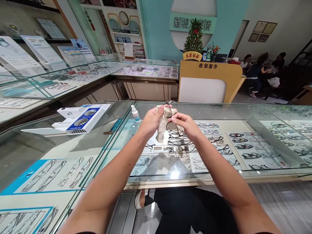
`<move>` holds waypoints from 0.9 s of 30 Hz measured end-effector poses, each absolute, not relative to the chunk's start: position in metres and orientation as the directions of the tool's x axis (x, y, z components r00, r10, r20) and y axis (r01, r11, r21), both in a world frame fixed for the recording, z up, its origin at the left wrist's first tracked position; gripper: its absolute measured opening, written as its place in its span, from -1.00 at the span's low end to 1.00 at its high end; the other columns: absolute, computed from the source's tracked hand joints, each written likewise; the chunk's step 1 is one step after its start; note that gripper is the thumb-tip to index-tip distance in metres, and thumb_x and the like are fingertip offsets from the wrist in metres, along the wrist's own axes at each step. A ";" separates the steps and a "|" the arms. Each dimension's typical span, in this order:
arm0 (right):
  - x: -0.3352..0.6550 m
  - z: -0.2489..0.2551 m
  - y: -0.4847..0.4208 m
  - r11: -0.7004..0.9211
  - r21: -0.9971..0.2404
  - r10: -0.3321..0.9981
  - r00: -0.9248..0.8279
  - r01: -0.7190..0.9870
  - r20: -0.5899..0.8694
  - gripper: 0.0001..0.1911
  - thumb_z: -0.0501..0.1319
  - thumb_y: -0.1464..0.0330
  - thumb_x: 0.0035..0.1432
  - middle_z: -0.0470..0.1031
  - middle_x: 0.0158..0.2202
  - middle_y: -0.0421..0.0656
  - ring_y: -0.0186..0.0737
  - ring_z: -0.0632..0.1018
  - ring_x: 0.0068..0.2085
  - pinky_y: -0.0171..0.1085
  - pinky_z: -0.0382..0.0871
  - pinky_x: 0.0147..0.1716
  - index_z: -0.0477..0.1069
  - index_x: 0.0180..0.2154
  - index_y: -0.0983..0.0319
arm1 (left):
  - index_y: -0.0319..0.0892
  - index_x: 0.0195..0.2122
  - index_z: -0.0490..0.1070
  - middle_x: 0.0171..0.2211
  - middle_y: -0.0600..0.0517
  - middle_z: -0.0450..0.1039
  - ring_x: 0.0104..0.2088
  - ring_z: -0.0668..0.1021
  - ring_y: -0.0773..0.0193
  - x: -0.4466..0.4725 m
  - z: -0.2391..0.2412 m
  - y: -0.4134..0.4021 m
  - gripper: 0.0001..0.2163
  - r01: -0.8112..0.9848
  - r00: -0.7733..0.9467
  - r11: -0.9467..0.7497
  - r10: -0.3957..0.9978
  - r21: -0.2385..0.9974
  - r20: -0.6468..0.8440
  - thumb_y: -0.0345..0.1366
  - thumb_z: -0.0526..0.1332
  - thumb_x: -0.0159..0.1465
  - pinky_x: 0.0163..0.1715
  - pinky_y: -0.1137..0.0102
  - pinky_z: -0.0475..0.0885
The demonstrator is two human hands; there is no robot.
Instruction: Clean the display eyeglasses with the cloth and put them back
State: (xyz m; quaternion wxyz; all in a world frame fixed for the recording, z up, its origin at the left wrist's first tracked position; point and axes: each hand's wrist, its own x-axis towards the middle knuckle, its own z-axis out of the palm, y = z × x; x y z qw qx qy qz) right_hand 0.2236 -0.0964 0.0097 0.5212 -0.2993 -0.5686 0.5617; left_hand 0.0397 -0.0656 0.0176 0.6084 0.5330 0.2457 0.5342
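Note:
Above the glass counter [170,169], a pair of glasses [172,126] with round tinted lenses is held between my two hands. My left hand [150,121] is closed on a beige cloth [161,135], which lies against the glasses and hangs down below the fingers. My right hand [184,123] pinches the glasses near the middle of the frame, thumb and fingers together. The glasses are turned on end, one lens above the other. A small white spray bottle [135,114] stands upright on the counter, left of my left hand.
An open white and blue cardboard box [83,120] lies on the left counter. Several eyeglass frames [251,156] show under the glass. A yellow cashier desk [212,81] with a plant [194,35] stands beyond. Several people [260,68] sit at the far right.

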 end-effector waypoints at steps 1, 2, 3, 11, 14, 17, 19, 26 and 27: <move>0.224 0.010 -0.097 0.184 -0.949 0.925 -0.282 -0.256 0.255 -0.52 0.63 -0.09 -0.01 0.65 -0.19 -0.15 -0.13 0.53 -0.13 -0.12 0.39 0.06 0.68 -0.32 0.16 | -0.25 0.01 0.64 -0.04 -0.23 0.76 -0.09 0.78 0.00 0.040 0.018 -0.066 -0.35 -0.396 0.315 -0.138 0.908 0.908 0.275 0.23 0.60 0.18 -0.13 0.27 0.67; 0.223 0.011 -0.098 0.186 -0.947 0.925 -0.278 -0.262 0.258 -0.51 0.63 -0.09 -0.02 0.65 -0.20 -0.16 -0.15 0.52 -0.15 -0.14 0.40 0.04 0.68 -0.32 0.16 | -0.26 0.00 0.64 -0.05 -0.23 0.76 -0.11 0.78 0.02 0.040 0.018 -0.066 -0.36 -0.404 0.319 -0.137 0.905 0.904 0.280 0.21 0.61 0.17 -0.13 0.28 0.66; 0.223 0.011 -0.098 0.186 -0.945 0.927 -0.272 -0.267 0.259 -0.51 0.63 -0.09 -0.01 0.64 -0.22 -0.16 -0.16 0.52 -0.16 -0.15 0.39 0.02 0.68 -0.32 0.17 | -0.26 0.00 0.63 -0.05 -0.23 0.76 -0.13 0.78 0.04 0.040 0.019 -0.067 -0.37 -0.410 0.323 -0.137 0.903 0.902 0.284 0.18 0.63 0.16 -0.12 0.28 0.66; 0.223 0.009 -0.097 0.147 -0.929 0.931 -0.270 -0.341 0.247 -0.53 0.63 -0.07 0.00 0.58 -0.25 -0.19 -0.20 0.48 -0.21 -0.22 0.35 -0.13 0.67 -0.32 0.16 | -0.23 0.06 0.60 0.07 -0.25 0.74 -0.19 0.76 0.11 0.039 0.022 -0.070 -0.36 -0.370 0.343 -0.135 0.900 0.919 0.270 0.00 0.71 0.07 -0.18 0.33 0.64; 0.222 0.008 -0.096 0.186 -0.929 0.923 -0.267 -0.319 0.276 -0.50 0.62 -0.10 0.00 0.57 -0.24 -0.19 -0.19 0.48 -0.18 -0.21 0.35 -0.09 0.66 -0.32 0.17 | -0.22 0.04 0.61 0.08 -0.24 0.73 -0.19 0.75 0.13 0.041 0.022 -0.071 -0.37 -0.378 0.339 -0.115 0.906 0.919 0.253 -0.05 0.73 0.04 -0.17 0.34 0.63; 0.221 0.007 -0.095 0.234 -0.928 0.920 -0.243 -0.288 0.307 -0.45 0.62 -0.14 -0.01 0.53 -0.28 -0.20 -0.20 0.43 -0.21 -0.21 0.31 -0.12 0.62 -0.33 0.17 | -0.23 0.02 0.65 0.04 -0.21 0.74 -0.17 0.73 0.13 0.045 0.021 -0.073 -0.38 -0.381 0.338 -0.091 0.913 0.920 0.230 -0.03 0.74 0.03 -0.17 0.36 0.59; 0.221 0.006 -0.095 0.254 -0.925 0.916 -0.237 -0.282 0.323 -0.45 0.61 -0.15 0.01 0.46 -0.33 -0.24 -0.24 0.37 -0.27 -0.23 0.25 -0.19 0.61 -0.33 0.18 | -0.23 -0.05 0.68 -0.07 -0.16 0.75 -0.22 0.70 0.18 0.047 0.020 -0.075 -0.42 -0.380 0.325 -0.082 0.921 0.921 0.216 -0.01 0.74 0.02 -0.21 0.39 0.55; 0.222 0.007 -0.096 0.238 -0.928 0.911 -0.265 -0.288 0.316 -0.49 0.59 -0.12 0.08 0.44 -0.34 -0.24 -0.25 0.35 -0.30 -0.25 0.20 -0.25 0.60 -0.33 0.16 | -0.23 -0.29 0.67 -0.37 0.01 0.65 -0.42 0.54 0.33 0.049 0.021 -0.079 -0.52 -0.396 0.283 -0.071 0.939 0.916 0.195 -0.01 0.75 -0.03 -0.37 0.43 0.44; 0.223 0.007 -0.096 0.227 -0.932 0.914 -0.268 -0.284 0.304 -0.48 0.59 -0.13 0.07 0.46 -0.32 -0.23 -0.24 0.36 -0.29 -0.24 0.22 -0.24 0.60 -0.33 0.16 | -0.23 -0.28 0.68 -0.37 0.00 0.65 -0.41 0.56 0.32 0.049 0.021 -0.079 -0.52 -0.401 0.290 -0.070 0.936 0.913 0.199 -0.02 0.75 -0.03 -0.36 0.42 0.46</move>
